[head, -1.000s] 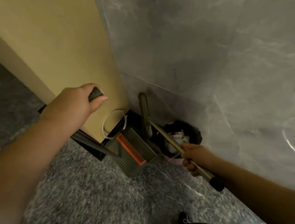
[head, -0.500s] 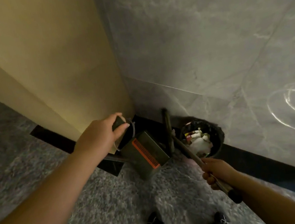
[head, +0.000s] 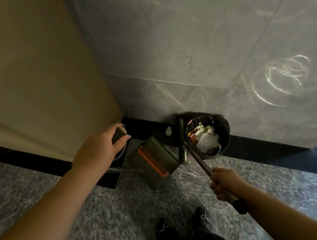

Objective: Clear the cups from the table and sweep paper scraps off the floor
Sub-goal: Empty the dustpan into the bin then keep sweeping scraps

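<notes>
Standing in the corner of the room, a person faces the spot where a tan panel (head: 24, 75) meets a grey marble wall (head: 200, 27), with a speckled grey floor (head: 108, 224) underfoot. Furthest left, the left hand (head: 99, 149) is curled tight round the dark grip at the top of a dustpan handle, thumb laid across it, held close to the foot of the tan panel. From that grip a thin metal shaft runs down to the dustpan (head: 156, 160), an olive-green pan with an orange comb along one edge, sitting tilted just above the floor against the black skirting board (head: 263, 143). Just right of the pan the broom (head: 198, 161) head stands against the skirting, touching the side of the bin, and its long handle slants back down toward the person. The right hand (head: 225, 182) is wrapped round that handle near its lower end, the black tip poking out below the fist. The two hands are well apart, each clamped on its own tool. Right of the broom head, a small black bin (head: 224, 129) stands against the marble wall, holding white paper scraps (head: 207, 139) and bits of coloured wrapper. At the bottom, the person's dark shoes (head: 204, 215) point toward the corner.
</notes>
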A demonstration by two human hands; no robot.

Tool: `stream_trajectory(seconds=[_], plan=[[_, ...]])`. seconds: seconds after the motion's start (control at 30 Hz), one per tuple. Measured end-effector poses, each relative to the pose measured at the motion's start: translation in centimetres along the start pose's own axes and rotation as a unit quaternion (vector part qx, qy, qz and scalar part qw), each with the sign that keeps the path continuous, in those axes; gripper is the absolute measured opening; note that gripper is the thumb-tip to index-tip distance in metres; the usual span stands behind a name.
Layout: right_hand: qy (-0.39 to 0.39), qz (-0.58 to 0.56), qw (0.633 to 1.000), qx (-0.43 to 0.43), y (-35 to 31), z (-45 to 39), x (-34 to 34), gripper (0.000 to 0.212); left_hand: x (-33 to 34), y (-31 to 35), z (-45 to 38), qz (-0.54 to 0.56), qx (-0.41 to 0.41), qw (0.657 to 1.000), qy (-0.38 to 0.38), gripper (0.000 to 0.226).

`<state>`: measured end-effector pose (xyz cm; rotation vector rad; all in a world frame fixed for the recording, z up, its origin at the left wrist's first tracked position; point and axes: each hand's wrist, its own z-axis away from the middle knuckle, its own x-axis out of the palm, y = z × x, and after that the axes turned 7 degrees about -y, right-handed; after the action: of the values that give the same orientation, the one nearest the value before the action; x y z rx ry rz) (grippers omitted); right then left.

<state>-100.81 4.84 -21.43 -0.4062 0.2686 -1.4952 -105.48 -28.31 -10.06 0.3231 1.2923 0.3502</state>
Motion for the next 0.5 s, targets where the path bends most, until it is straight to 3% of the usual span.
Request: stream_trajectory(seconds=[0.23,0.5], plan=[[0.001,0.068,0.997,0.021,-2.4,-2.1,-0.3,0.024,1.3,-0.4,-2.4,-0.023,-0.002,1.0,0.004,0.049],[-0.008,0.174,0.984,0.048,-8.3,-6.4,0.2,0.019,2.5,-1.6,-6.9,0.067,-0.031,0.997,-0.018,0.042]])
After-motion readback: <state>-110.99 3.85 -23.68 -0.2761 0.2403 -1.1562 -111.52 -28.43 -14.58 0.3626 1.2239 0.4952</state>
